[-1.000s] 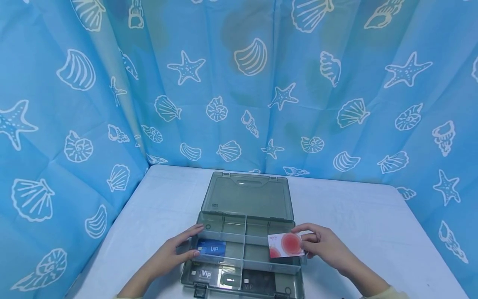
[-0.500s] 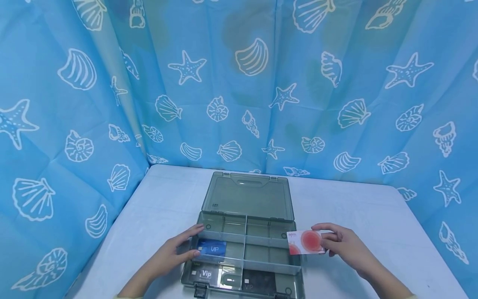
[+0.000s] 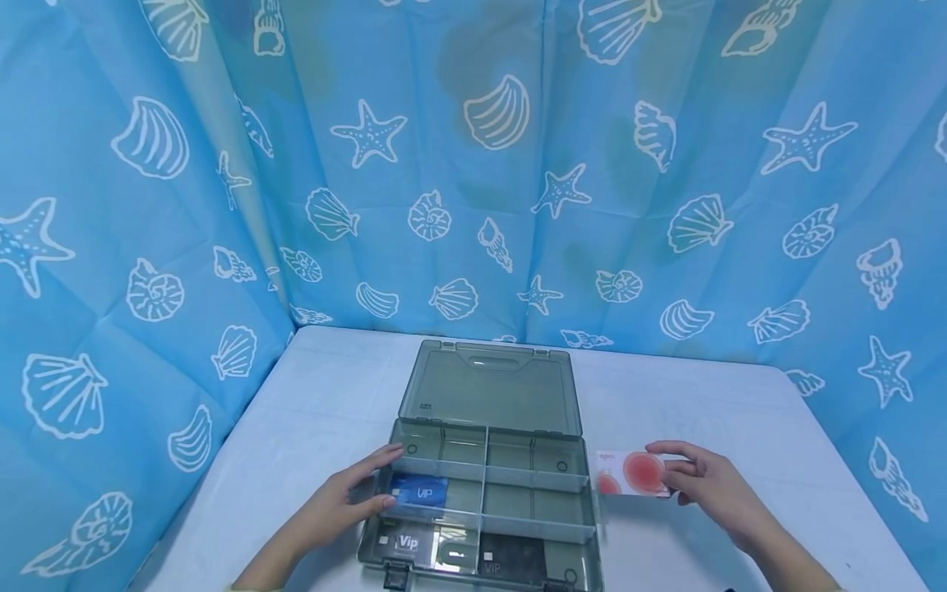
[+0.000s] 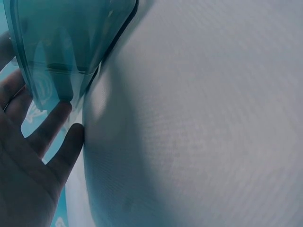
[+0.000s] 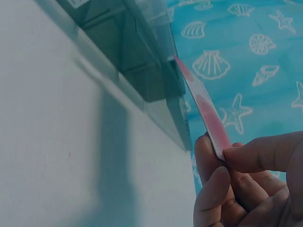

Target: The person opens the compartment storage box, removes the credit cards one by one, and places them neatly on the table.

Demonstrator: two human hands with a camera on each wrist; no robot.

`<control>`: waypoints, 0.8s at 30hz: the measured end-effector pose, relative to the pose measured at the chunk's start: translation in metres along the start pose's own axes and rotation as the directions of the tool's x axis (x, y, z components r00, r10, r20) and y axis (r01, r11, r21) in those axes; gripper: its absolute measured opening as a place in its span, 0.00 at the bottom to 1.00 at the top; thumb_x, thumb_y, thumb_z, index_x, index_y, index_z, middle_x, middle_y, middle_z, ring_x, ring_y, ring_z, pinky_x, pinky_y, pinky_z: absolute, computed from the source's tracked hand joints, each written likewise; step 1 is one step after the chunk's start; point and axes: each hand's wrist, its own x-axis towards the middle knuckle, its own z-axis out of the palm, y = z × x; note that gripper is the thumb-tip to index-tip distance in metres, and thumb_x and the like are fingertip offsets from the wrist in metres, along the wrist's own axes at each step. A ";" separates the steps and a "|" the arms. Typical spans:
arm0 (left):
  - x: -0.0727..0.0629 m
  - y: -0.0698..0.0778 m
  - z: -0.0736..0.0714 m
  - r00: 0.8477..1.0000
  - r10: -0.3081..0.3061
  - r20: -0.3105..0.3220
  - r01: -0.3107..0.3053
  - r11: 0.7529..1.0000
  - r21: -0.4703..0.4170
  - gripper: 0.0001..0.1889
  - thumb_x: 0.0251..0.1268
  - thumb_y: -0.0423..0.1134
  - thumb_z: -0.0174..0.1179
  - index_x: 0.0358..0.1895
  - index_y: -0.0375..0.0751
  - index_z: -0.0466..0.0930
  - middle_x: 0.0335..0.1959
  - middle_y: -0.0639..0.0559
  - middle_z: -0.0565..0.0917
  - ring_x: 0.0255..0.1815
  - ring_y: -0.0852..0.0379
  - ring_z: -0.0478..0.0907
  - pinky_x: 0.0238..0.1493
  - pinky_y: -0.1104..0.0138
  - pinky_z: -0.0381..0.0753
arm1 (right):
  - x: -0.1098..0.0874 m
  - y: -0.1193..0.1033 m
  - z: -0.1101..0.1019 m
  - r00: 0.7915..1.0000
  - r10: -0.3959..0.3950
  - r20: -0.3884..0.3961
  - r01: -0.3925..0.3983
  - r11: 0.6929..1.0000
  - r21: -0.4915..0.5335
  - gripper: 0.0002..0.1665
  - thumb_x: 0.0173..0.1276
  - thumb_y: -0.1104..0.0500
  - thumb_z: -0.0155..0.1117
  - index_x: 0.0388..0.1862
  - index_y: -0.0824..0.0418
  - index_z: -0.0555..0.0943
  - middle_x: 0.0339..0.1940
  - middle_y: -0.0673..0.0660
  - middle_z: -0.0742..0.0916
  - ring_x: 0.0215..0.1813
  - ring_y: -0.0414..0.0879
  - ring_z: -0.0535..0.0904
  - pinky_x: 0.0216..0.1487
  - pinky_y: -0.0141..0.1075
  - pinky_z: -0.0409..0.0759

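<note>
My right hand (image 3: 706, 483) pinches a white card with red circles (image 3: 630, 474) by its right end, just to the right of the box. In the right wrist view the card (image 5: 204, 107) shows nearly edge-on between thumb and fingers. My left hand (image 3: 346, 495) rests on the left wall of a translucent grey-green divided box (image 3: 534, 503), its fingers spread; the left wrist view shows these fingers (image 4: 56, 124) against the box's side. Inside the box lie a blue VIP card (image 3: 423, 492) at middle left, a dark Vip card (image 3: 405, 543) at front left and a black VIP card (image 3: 514, 559) at front middle.
The box's lid (image 3: 491, 388) lies folded back behind it, with latches (image 3: 396, 575) along the front edge. A white cloth (image 3: 681, 411) covers the table. A blue curtain (image 3: 444, 189) with shell and starfish prints hangs behind and at both sides.
My right hand has carried the red-and-white card rightward, from over the box's right compartment to beyond its right wall. The left hand and the box have stayed in place.
</note>
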 end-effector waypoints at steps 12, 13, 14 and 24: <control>0.000 -0.001 0.000 1.000 -0.007 -0.001 0.007 1.000 0.000 0.35 0.69 0.53 0.65 0.77 0.52 0.66 0.79 0.48 0.63 0.79 0.38 0.56 0.75 0.37 0.56 | 0.016 0.022 -0.003 0.998 0.043 -0.049 -0.045 0.998 -0.040 0.26 0.76 0.59 0.60 0.69 0.67 0.74 0.54 0.67 0.87 0.43 0.48 0.83 0.40 0.39 0.83; 0.000 -0.001 0.000 1.000 -0.005 -0.002 0.005 1.000 -0.001 0.35 0.69 0.53 0.65 0.77 0.52 0.66 0.79 0.48 0.63 0.79 0.38 0.56 0.75 0.37 0.56 | 0.017 0.025 -0.003 0.998 0.042 -0.051 -0.044 0.998 -0.039 0.26 0.75 0.59 0.61 0.68 0.67 0.74 0.54 0.66 0.87 0.43 0.48 0.83 0.39 0.39 0.82; 0.000 0.000 0.000 1.000 -0.003 -0.002 0.003 1.000 -0.001 0.35 0.69 0.52 0.65 0.77 0.52 0.66 0.79 0.48 0.63 0.79 0.38 0.56 0.75 0.37 0.56 | 0.019 0.027 -0.003 0.998 0.040 -0.052 -0.042 0.998 -0.037 0.26 0.75 0.60 0.61 0.68 0.68 0.74 0.53 0.66 0.88 0.43 0.48 0.84 0.39 0.39 0.82; -0.001 0.002 0.000 1.000 0.002 -0.001 -0.002 1.000 -0.004 0.35 0.69 0.52 0.66 0.77 0.50 0.67 0.79 0.48 0.63 0.79 0.38 0.57 0.75 0.39 0.59 | 0.028 0.046 0.005 0.995 -0.010 -0.100 -0.002 0.993 -0.120 0.28 0.67 0.59 0.71 0.64 0.67 0.77 0.36 0.56 0.87 0.35 0.47 0.79 0.30 0.35 0.80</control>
